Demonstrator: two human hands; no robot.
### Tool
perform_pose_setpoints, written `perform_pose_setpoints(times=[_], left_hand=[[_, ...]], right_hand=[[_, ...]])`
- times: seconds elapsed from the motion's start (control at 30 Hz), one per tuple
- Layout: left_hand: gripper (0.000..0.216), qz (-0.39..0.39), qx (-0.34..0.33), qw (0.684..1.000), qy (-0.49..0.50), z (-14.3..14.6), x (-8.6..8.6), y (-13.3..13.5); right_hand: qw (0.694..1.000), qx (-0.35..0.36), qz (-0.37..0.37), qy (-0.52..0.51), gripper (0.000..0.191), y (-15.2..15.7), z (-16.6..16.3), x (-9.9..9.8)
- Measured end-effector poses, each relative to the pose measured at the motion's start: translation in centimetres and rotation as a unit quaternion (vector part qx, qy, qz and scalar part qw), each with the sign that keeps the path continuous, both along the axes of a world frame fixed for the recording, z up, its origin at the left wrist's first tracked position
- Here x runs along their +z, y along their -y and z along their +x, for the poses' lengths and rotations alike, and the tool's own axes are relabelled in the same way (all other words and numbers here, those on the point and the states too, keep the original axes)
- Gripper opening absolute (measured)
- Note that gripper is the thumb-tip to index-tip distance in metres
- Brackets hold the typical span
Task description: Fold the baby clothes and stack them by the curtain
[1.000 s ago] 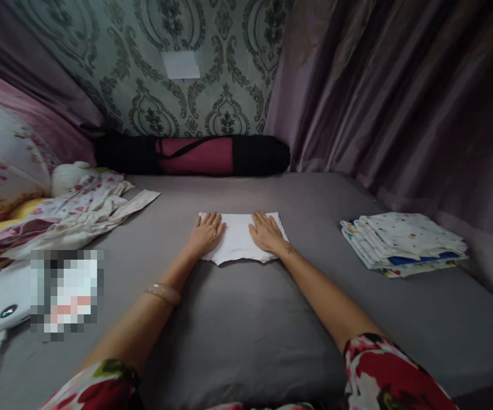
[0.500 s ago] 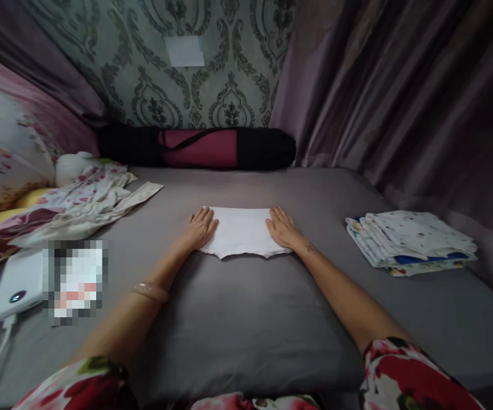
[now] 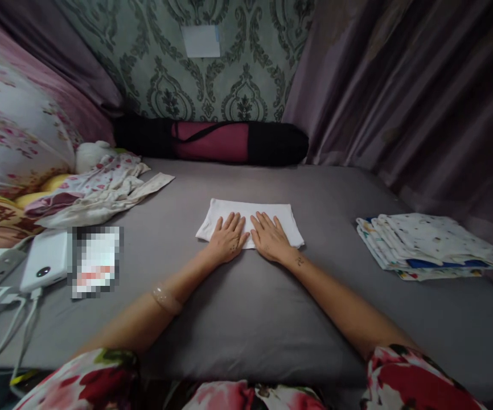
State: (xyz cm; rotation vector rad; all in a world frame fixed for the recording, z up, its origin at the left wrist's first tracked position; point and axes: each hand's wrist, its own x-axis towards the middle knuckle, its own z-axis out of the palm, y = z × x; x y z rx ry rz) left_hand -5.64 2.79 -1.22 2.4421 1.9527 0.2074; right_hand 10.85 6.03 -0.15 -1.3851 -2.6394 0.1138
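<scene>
A folded white cloth (image 3: 250,212) lies flat in the middle of the grey bed sheet (image 3: 238,319). My left hand (image 3: 228,239) and my right hand (image 3: 269,238) rest side by side on its near edge, palms down, fingers stretched out flat. Neither hand grips anything. A pale bangle sits on my left wrist.
A stack of folded printed cloths (image 3: 426,246) lies at the right. A heap of unfolded flowered clothes (image 3: 97,191) sits at the left, with a white power bank (image 3: 44,267), a socket strip and cables beside it. A black and maroon roll bag (image 3: 212,141) lies along the wall.
My hands have moved from the cloth's two side edges inward to its near middle. The cloth now shows a straight near edge instead of the notched one.
</scene>
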Motion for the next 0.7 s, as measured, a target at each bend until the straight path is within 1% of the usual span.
perform_pose_setpoints(times=[0.07, 0.13, 0.23, 0.3, 0.33, 0.4, 0.43, 0.5, 0.53, 0.6, 0.63, 0.67, 0.7], left_hand=[[0.057, 0.002, 0.004, 1.000, 0.004, -0.1, 0.0, -0.1], [0.057, -0.014, 0.005, 1.000, 0.008, -0.2, 0.4, -0.2], [0.058, -0.057, -0.021, 0.998, 0.036, -0.9, 1.2, -0.7], [0.056, -0.041, -0.025, 0.996, 0.074, -2.1, 1.7, -1.2], [0.055, -0.016, -0.011, 0.995, 0.094, -3.0, 1.9, -1.5], [0.050, 0.033, 0.061, 0.990, 0.123, -5.2, 2.3, -2.1], [0.049, 0.038, 0.105, 0.985, 0.128, -6.3, 2.4, -2.3], [0.047, -0.005, 0.194, 0.972, 0.133, -8.6, 2.7, -2.7], [0.044, -0.030, 0.219, 0.966, 0.137, -9.5, 2.8, -2.8], [0.041, -0.064, 0.242, 0.957, 0.149, -10.6, 3.0, -2.9], [0.040, -0.074, 0.245, 0.953, 0.160, -10.7, 3.1, -2.9], [0.039, -0.082, 0.246, 0.950, 0.174, -10.6, 3.3, -2.9], [0.039, -0.090, 0.247, 0.946, 0.189, -10.4, 3.5, -2.9]], right_hand=[[1.000, -0.001, -0.003, -0.004, 0.055, -0.1, 0.1, -0.1], [1.000, 0.000, -0.017, -0.009, 0.055, -0.3, 0.2, 0.0], [0.997, 0.029, -0.072, -0.024, 0.055, -1.0, 0.8, 0.7], [0.991, 0.038, -0.110, -0.067, 0.054, -1.9, 1.8, 1.4], [0.987, 0.027, -0.122, -0.100, 0.052, -2.5, 2.6, 1.8], [0.974, -0.033, -0.132, -0.180, 0.047, -3.9, 4.6, 2.5], [0.963, -0.076, -0.137, -0.218, 0.043, -4.5, 5.7, 2.8], [0.931, -0.177, -0.165, -0.274, 0.036, -5.5, 7.9, 3.2], [0.911, -0.227, -0.190, -0.288, 0.032, -5.8, 8.9, 3.2], [0.873, -0.304, -0.245, -0.292, 0.026, -6.0, 10.1, 3.1], [0.861, -0.326, -0.266, -0.287, 0.025, -5.9, 10.3, 3.0], [0.855, -0.337, -0.279, -0.278, 0.023, -5.8, 10.3, 2.8], [0.857, -0.340, -0.282, -0.266, 0.023, -5.6, 10.1, 2.7]])
